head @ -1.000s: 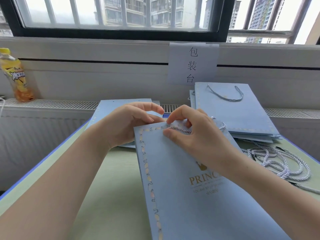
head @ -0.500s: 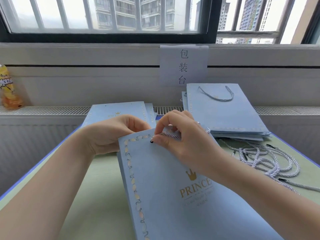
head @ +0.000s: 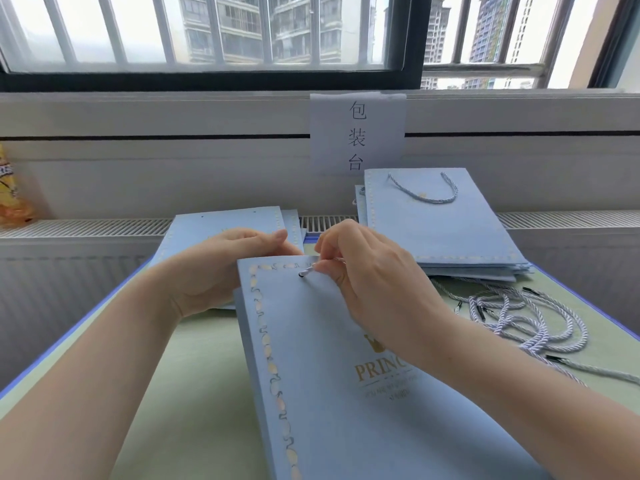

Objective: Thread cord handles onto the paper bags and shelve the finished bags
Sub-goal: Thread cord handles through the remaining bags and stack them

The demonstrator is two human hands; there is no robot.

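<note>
A flat light-blue paper bag (head: 322,368) with a gold border and crown print lies tilted in front of me. My right hand (head: 374,282) pinches a white twisted cord (head: 307,273) whose black tip sits at the punched hole near the bag's top edge. My left hand (head: 221,268) grips the bag's top left corner, fingers behind the rim. The rest of that cord is hidden under my right hand.
A stack of bags without handles (head: 221,223) lies behind my left hand. To the right is a stack of bags with a cord handle on top (head: 436,220), and several loose cords (head: 519,317) lie on the green table (head: 207,375). A paper sign (head: 356,133) hangs on the wall, an orange bottle (head: 12,195) far left.
The cord's black tip has come to the hole in the bag's front. My left hand has opened up a little along the top edge; the view has shifted slightly right.
</note>
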